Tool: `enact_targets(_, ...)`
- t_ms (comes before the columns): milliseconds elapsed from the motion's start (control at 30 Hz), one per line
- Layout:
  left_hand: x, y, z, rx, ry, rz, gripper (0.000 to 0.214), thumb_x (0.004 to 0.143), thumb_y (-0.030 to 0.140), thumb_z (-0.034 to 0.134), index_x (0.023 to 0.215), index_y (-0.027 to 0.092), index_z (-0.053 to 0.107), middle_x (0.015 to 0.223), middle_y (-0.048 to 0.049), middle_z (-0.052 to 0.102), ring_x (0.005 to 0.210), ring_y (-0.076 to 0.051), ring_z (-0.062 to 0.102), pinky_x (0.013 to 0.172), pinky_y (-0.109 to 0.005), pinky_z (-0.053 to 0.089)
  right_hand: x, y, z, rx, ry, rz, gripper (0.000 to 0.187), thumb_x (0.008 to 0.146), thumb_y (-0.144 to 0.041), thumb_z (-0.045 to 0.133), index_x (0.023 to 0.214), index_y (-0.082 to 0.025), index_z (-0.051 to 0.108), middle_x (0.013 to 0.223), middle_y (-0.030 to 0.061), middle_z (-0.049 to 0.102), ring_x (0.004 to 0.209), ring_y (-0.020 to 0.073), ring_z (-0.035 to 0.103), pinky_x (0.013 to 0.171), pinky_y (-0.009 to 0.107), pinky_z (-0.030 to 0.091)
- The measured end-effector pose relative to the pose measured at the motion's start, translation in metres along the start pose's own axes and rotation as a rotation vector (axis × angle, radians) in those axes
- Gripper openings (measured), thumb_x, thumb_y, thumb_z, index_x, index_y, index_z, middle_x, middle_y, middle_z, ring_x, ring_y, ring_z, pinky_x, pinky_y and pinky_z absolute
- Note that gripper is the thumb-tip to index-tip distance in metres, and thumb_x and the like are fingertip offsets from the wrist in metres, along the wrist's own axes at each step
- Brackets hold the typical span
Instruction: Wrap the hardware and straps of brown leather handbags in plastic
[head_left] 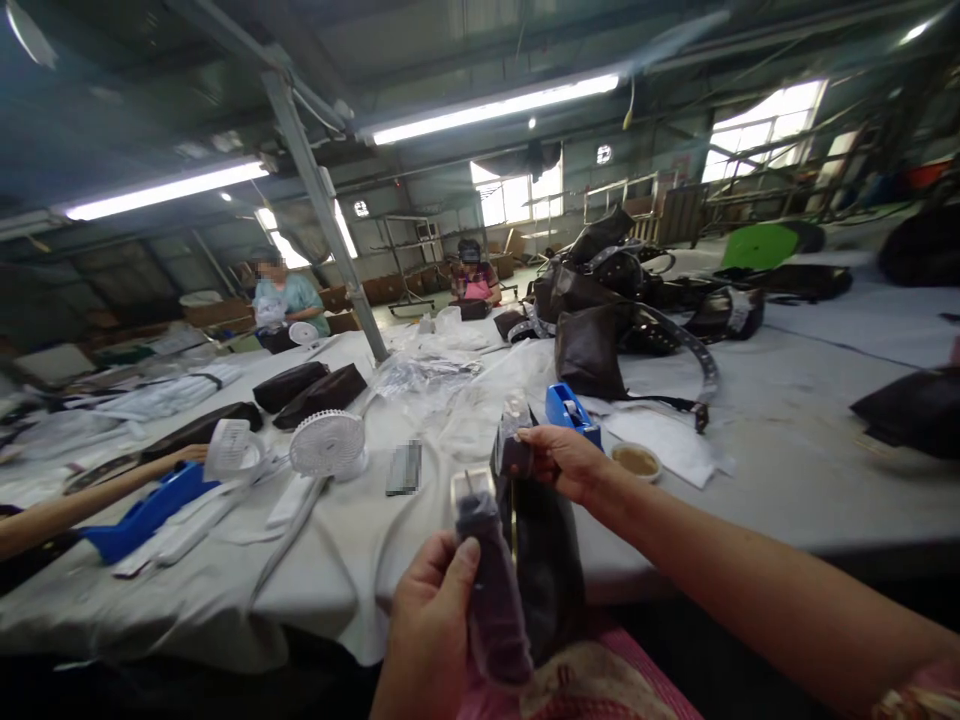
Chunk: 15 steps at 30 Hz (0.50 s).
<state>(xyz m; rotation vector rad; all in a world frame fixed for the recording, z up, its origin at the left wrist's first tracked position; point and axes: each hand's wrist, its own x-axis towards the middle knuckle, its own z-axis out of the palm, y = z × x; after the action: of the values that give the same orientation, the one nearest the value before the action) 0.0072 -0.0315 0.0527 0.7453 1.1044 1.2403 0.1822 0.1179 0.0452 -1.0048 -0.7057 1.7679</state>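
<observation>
My left hand (431,610) is closed round a dark strap-like strip (496,605) wrapped in clear plastic; a thin pin-like bit shows inside its clear upper end. Between the thumb and fingers of my right hand (562,460) is a small dark piece (515,455), also topped with clear wrapping. Whether the two pieces are joined, I cannot tell. Below both hands a dark brown bag (547,560) with a gold-coloured zip line rests at the table edge. Just beyond my right hand stands a blue tape dispenser (571,412).
A shallow tub (636,461) and white sheets (667,440) lie right of the dispenser. Behind are piled dark bags (592,350) with studded straps. Leftward are a white fan (328,443), a phone-like slab (404,468), and a co-worker's arm (112,485) by another blue dispenser (154,510).
</observation>
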Motion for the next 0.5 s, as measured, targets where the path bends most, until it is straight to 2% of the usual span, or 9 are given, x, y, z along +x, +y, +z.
enact_targets(100, -0.017, 0.013, 0.000, 0.276, 0.119, 0.247, 0.028, 0.085, 0.046, 0.069, 0.088, 0.019, 0.064, 0.068, 0.0017, 0.063, 0.064, -0.015, 0.060, 0.058, -0.023, 0.047, -0.027, 0.015, 0.010, 0.002, -0.035, 0.010, 0.013, 0.076, -0.023, 0.069, 0.071, -0.015, 0.059, 0.057, 0.0006, 0.062, 0.046, 0.0108, 0.055, 0.041, 0.021, 0.025)
enact_targets(167, -0.024, 0.010, 0.001, 0.460, 0.134, 0.424, 0.024, 0.089, 0.043, 0.064, 0.085, 0.019, 0.066, 0.069, 0.0015, 0.060, 0.066, -0.014, 0.058, 0.061, -0.023, 0.046, -0.051, 0.029, 0.014, 0.002, -0.096, 0.031, 0.023, 0.072, -0.026, 0.076, 0.068, -0.016, 0.056, 0.054, -0.0028, 0.056, 0.043, 0.0071, 0.044, 0.042, 0.021, 0.022)
enact_targets(233, -0.029, -0.002, 0.002, 0.578, 0.098, 0.551, 0.021, 0.093, 0.037, 0.059, 0.082, 0.020, 0.066, 0.072, 0.0008, 0.059, 0.069, -0.014, 0.057, 0.066, -0.024, 0.046, -0.073, 0.044, 0.014, -0.007, -0.167, 0.069, 0.032, 0.068, -0.030, 0.082, 0.066, -0.016, 0.053, 0.051, -0.0068, 0.047, 0.042, 0.0042, 0.033, 0.043, 0.020, 0.017)
enact_targets(367, -0.032, -0.022, 0.002, 0.692, 0.053, 0.634, 0.019, 0.095, 0.028, 0.055, 0.082, 0.020, 0.066, 0.075, 0.0003, 0.058, 0.069, -0.013, 0.057, 0.067, -0.024, 0.046, -0.101, 0.066, 0.004, -0.026, -0.196, 0.123, 0.036, 0.068, -0.036, 0.085, 0.069, -0.015, 0.056, 0.049, -0.0103, 0.037, 0.043, 0.0031, 0.022, 0.044, 0.021, 0.013)
enact_targets(433, -0.031, -0.026, -0.001, 0.733, 0.028, 0.660, 0.018, 0.095, 0.025, 0.055, 0.082, 0.020, 0.066, 0.074, 0.0005, 0.057, 0.069, -0.013, 0.057, 0.065, -0.023, 0.046, -0.106, 0.072, -0.003, -0.031, -0.189, 0.125, 0.036, 0.070, -0.039, 0.086, 0.070, -0.015, 0.059, 0.049, -0.0093, 0.040, 0.043, 0.0034, 0.025, 0.045, 0.021, 0.017)
enact_targets(500, -0.030, -0.027, -0.004, 0.765, 0.002, 0.669, 0.016, 0.095, 0.022, 0.055, 0.084, 0.020, 0.067, 0.075, 0.0005, 0.057, 0.070, -0.013, 0.058, 0.065, -0.022, 0.047, -0.108, 0.077, -0.008, -0.058, -0.218, 0.125, 0.037, 0.072, -0.043, 0.084, 0.074, -0.014, 0.062, 0.054, -0.0058, 0.049, 0.045, 0.0048, 0.034, 0.047, 0.021, 0.025)
